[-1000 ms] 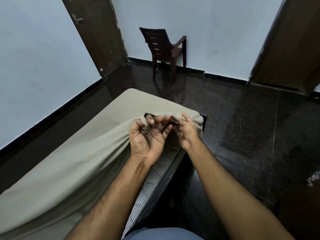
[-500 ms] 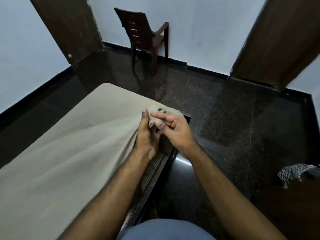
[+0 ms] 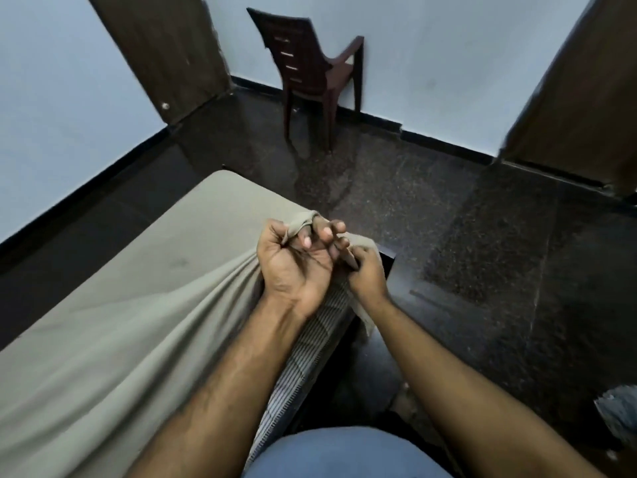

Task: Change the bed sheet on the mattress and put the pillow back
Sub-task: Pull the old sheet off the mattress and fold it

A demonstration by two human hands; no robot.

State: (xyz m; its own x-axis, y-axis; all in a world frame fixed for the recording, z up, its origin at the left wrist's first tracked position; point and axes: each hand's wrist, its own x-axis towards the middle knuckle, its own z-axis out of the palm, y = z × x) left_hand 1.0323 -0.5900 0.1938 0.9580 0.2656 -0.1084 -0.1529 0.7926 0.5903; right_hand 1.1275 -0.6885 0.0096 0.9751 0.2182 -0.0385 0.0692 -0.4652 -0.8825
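A beige bed sheet (image 3: 138, 305) covers the mattress, which fills the lower left. At its far right corner my left hand (image 3: 296, 260) grips a bunch of the sheet's edge, with a loop of cloth over the fingers and folds pulled taut toward it. Just to the right, my right hand (image 3: 367, 270) pinches another part of the same sheet corner. Below the hands the mattress's striped side (image 3: 303, 360) shows bare. No pillow is in view.
A dark bed frame corner (image 3: 387, 262) juts out beside my right hand. A brown plastic chair (image 3: 310, 74) stands by the far wall. Brown doors stand at the left (image 3: 162, 50) and right (image 3: 586, 98). Patterned cloth (image 3: 620, 412) lies on the dark floor at the right edge.
My left hand has turned and closed into a fist on the sheet corner, lifting it. My right hand dropped lower and took hold of the sheet's edge beside it.
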